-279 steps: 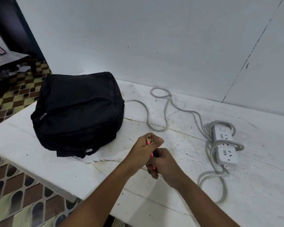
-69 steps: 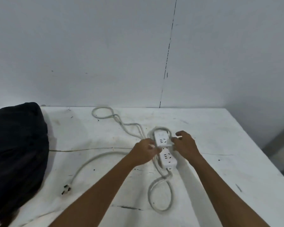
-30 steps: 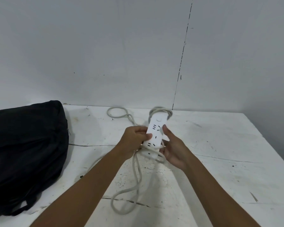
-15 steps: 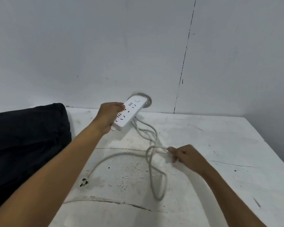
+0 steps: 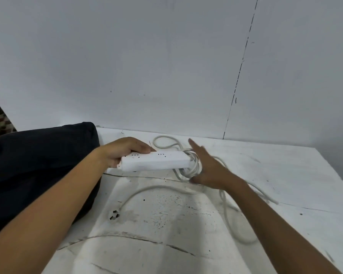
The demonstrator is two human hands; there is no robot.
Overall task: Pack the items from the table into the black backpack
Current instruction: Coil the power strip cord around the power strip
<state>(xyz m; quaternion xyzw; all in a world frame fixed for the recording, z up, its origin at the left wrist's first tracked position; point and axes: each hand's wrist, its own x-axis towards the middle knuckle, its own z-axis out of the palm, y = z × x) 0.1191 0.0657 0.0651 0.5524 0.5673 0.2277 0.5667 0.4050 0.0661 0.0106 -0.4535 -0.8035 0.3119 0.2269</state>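
Above the scuffed, white-painted worktop (image 5: 265, 175), the left hand (image 5: 123, 153) grips one end of a long, rectangular white plastic power strip (image 5: 154, 161), fingers (image 5: 141, 148) curled over its socket face, holding it level and clear of the surface; the right hand (image 5: 210, 171) is at the strip's other end, fingers straight and spread, palm against loops of smooth grey cable (image 5: 192, 167) wound there; more cable trails in loose curves across the worktop to a plug (image 5: 114, 214) lying flat; the soft, matte black backpack (image 5: 40, 165) rests at the left.
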